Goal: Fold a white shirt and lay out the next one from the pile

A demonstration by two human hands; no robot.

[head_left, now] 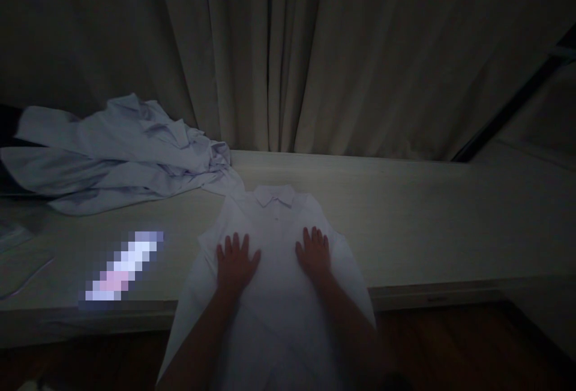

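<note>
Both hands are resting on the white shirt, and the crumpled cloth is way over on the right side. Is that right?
Not quite: the crumpled cloth is over on the left side, as the head view shows. The left hand and right hand are indeed resting on the white shirt.

Matt, smooth cloth shirt (276, 271).

Dim room, curtained back.
Lighting low, colours muted. Beige curtains (369, 67) hang in vertical folds behind the pale surface (432, 223), which spans the view's width. Dark bar (504, 112) runs diagonally at right, lower end near the surface's rear edge. Floor (441, 337) below front edge: dark reddish brown.
</note>
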